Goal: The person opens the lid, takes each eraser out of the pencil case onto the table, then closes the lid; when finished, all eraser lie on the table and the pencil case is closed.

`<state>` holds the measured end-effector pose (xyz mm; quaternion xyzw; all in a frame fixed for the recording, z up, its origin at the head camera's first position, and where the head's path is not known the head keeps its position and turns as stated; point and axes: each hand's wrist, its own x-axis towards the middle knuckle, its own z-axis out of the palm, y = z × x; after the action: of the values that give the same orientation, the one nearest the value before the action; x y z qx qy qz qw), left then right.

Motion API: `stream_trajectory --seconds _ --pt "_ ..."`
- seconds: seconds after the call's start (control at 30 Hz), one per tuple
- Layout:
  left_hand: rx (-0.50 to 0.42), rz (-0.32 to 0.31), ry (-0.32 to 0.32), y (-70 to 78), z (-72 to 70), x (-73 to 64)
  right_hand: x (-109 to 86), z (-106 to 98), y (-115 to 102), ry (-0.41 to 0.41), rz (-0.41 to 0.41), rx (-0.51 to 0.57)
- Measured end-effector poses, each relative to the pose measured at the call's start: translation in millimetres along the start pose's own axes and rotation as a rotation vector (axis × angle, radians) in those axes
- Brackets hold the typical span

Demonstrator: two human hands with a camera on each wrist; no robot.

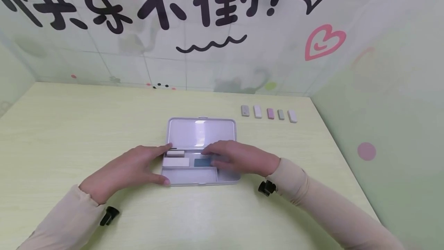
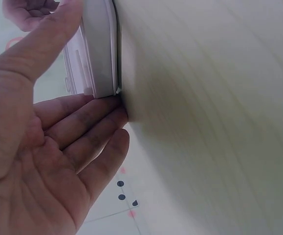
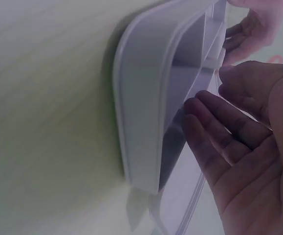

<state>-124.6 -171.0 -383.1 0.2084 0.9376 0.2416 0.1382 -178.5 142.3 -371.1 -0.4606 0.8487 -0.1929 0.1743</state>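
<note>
An open white pencil case (image 1: pixel 189 175) lies on the table, its lid (image 1: pixel 184 132) folded back. My left hand (image 1: pixel 128 169) holds its left end, thumb at the front corner and fingertips near the hinge. In the left wrist view those fingers (image 2: pixel 85 122) touch the end wall. Inside lie a white block (image 1: pixel 176 162), a smaller white eraser-like block (image 1: pixel 175 153) behind it, and a blue block (image 1: pixel 202 162). Over the right part hovers my right hand (image 1: pixel 243 158), thumb close to the blue block. In the right wrist view, a gap shows between its thumb and fingers (image 3: pixel 224 134).
Several small eraser-like blocks (image 1: pixel 270 113), grey, white and pink, stand in a row at the table's back right. Behind the table (image 1: pixel 86 119) hangs a printed white cloth (image 1: pixel 208 65), and a pale wall (image 1: pixel 399 107) borders the right side.
</note>
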Motion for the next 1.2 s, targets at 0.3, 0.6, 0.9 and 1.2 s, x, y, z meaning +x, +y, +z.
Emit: stream_trajectory --seconds 0.3,0.6,0.9,1.2 --pt "0.0 0.01 0.0 2.0 -0.6 -0.1 11.5 9.6 -9.6 -0.042 -0.032 -0.092" --pt "0.011 0.003 -0.005 3.5 -1.1 0.3 10.8 11.6 -11.3 0.007 -0.099 -0.146" --pt "0.011 -0.012 -0.008 3.7 -0.2 -1.1 9.3 12.7 -13.6 -0.034 -0.09 -0.198" --pt "0.01 0.004 -0.001 3.6 0.6 -1.8 6.8 10.3 -18.4 -0.044 -0.084 -0.271"
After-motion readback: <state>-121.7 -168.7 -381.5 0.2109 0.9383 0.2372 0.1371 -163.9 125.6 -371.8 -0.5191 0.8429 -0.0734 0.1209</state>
